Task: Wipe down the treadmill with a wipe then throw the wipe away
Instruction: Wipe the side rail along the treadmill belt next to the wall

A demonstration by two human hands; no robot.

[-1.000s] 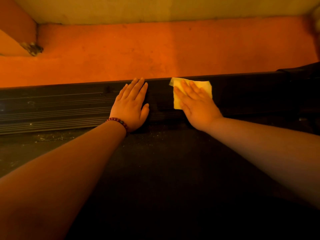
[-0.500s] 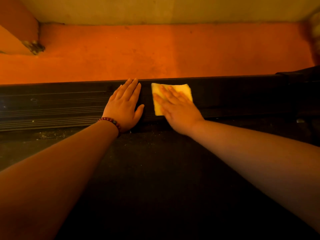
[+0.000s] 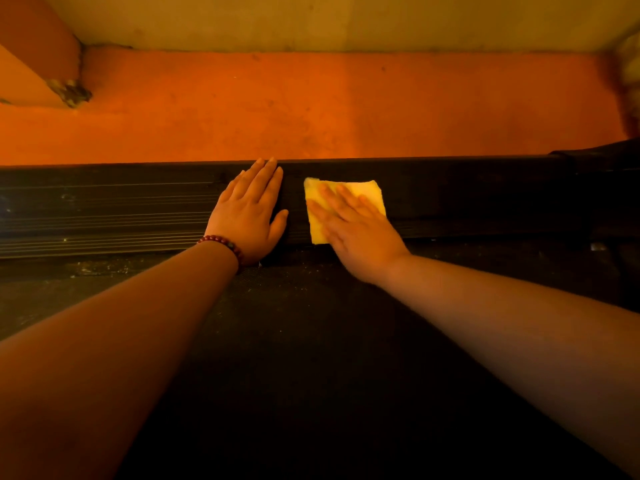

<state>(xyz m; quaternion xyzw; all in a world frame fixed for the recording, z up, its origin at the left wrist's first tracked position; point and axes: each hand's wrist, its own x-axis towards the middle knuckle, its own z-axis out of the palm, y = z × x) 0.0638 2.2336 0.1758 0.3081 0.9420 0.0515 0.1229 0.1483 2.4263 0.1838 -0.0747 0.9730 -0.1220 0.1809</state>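
Your 2 bare forearms reach forward over the dark treadmill belt [image 3: 311,341] toward its black side rail [image 3: 104,209], which runs left to right across the middle of the view. Your left hand [image 3: 247,216] lies flat on the rail, fingers straight and together, holding nothing. A beaded bracelet [image 3: 221,242] circles that wrist. Just to its right, not touching it, your right hand [image 3: 360,237] presses a square yellow wipe [image 3: 371,190] flat against the rail, fingers straight and spread, not curled round it. The wipe's far and left edges show beyond your fingers. The rail's left part is ribbed, with pale specks. Beyond the rail lies an orange floor [image 3: 311,109], then a pale wall [image 3: 311,19].
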